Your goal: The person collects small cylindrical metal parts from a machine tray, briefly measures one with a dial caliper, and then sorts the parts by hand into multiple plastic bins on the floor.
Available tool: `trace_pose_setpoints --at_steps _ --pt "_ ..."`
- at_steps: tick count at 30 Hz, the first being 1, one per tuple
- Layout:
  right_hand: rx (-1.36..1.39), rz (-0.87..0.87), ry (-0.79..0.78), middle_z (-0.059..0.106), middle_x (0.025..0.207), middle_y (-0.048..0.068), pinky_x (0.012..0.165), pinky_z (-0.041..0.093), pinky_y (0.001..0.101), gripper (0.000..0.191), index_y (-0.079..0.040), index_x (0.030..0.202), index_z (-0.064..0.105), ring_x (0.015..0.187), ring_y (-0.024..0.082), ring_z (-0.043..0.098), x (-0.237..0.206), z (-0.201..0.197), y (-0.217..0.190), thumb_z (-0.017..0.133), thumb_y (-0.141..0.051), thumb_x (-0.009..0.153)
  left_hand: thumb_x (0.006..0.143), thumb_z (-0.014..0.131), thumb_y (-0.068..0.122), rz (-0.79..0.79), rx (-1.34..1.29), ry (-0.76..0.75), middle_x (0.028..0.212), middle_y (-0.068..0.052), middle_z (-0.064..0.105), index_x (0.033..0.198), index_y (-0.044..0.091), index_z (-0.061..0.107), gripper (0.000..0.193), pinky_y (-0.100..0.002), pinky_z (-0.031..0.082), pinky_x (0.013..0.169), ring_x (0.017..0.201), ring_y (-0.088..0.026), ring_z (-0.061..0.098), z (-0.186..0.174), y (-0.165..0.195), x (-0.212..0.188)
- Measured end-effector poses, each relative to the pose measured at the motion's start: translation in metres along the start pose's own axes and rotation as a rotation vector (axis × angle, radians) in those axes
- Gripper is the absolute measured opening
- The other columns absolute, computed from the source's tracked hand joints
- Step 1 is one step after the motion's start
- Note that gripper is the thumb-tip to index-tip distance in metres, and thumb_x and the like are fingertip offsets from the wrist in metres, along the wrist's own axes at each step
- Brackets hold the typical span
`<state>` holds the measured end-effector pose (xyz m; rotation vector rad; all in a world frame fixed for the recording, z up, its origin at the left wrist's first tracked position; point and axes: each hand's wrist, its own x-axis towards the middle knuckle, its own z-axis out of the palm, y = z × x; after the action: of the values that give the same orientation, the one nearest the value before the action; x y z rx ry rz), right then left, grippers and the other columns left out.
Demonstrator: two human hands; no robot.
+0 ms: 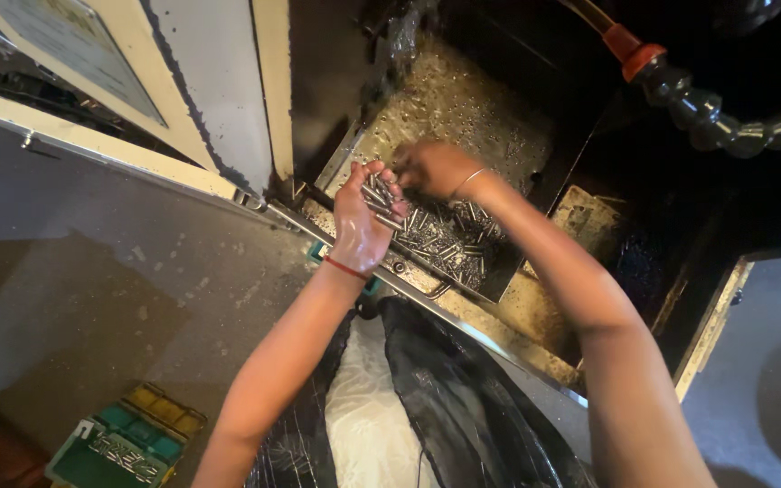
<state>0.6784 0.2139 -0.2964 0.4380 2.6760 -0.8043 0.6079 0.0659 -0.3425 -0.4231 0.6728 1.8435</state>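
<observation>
Small shiny metal pins [449,239], short smooth cylinders, lie heaped in a dark, oily tray [490,280] inside the machine. The left hand [361,217] is cupped palm-up, fingers curled around a bunch of the pins just above the tray's near edge. The right hand [434,168], blurred, hovers beside it over the heap; whether it grips anything cannot be told. A wet, speckled metal wall [463,104] rises behind. A segmented coolant hose [716,113] curves well clear at upper right.

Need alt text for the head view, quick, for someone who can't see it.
Left hand cups a bunch of small metal pins, while the right hand reaches into a tray of more pins inside a wet machine bay.
</observation>
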Motion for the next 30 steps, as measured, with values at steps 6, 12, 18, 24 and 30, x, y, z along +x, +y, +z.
trace_pose_setpoints --at_steps 6,12,18,24,30 --pt "-0.329 -0.135 0.017 0.053 0.140 0.014 0.098 0.051 0.0443 0.031 -0.020 0.118 0.070 0.124 0.038 0.050 0.014 0.087 0.027 0.074 -0.029 0.089 0.110 0.035 0.042 -0.021 -0.067 -0.058 0.080 -0.004 0.060 0.101 0.011 0.055 0.038 -0.028 0.041 0.048 0.065 -0.016 0.058 -0.013 -0.003 0.012" --pt "-0.212 0.045 0.188 0.065 0.119 0.014 0.094 0.055 0.0402 0.036 -0.003 0.112 0.071 0.104 0.033 0.064 0.036 0.093 0.028 0.079 -0.016 0.079 0.110 0.033 0.041 -0.032 -0.027 -0.037 0.080 -0.003 0.060 0.102 0.012 0.053 0.036 -0.029 0.045 0.050 0.066 -0.016 0.059 -0.014 -0.002 0.012" --pt "0.142 0.091 0.124 0.077 0.096 0.000 0.078 0.058 0.0359 0.030 -0.022 0.091 0.085 0.085 0.022 0.071 0.028 0.018 0.031 0.085 -0.008 0.065 0.110 0.036 0.036 0.027 0.009 -0.016 0.080 -0.003 0.060 0.102 0.011 0.055 0.033 -0.032 0.051 0.057 0.066 -0.016 0.060 -0.001 0.001 0.002" --pt "0.233 -0.249 0.240 0.080 0.102 0.003 0.088 0.059 0.0343 0.028 -0.019 0.102 0.081 0.093 0.017 0.076 -0.040 -0.052 -0.016 0.086 -0.013 0.076 0.104 0.039 0.035 0.041 0.080 0.121 0.083 -0.004 0.063 0.099 0.011 0.056 0.030 -0.037 0.059 0.061 0.071 -0.018 0.065 0.017 0.005 -0.018" --pt "0.195 0.148 0.124 0.079 0.103 0.007 0.088 0.060 0.0382 0.022 -0.015 0.112 0.077 0.091 0.019 0.076 -0.055 -0.035 0.013 0.072 -0.025 0.093 0.107 0.046 0.039 -0.002 0.021 -0.092 0.082 -0.004 0.062 0.090 0.011 0.056 0.034 -0.026 0.044 0.044 0.064 -0.016 0.060 0.009 0.007 -0.017"
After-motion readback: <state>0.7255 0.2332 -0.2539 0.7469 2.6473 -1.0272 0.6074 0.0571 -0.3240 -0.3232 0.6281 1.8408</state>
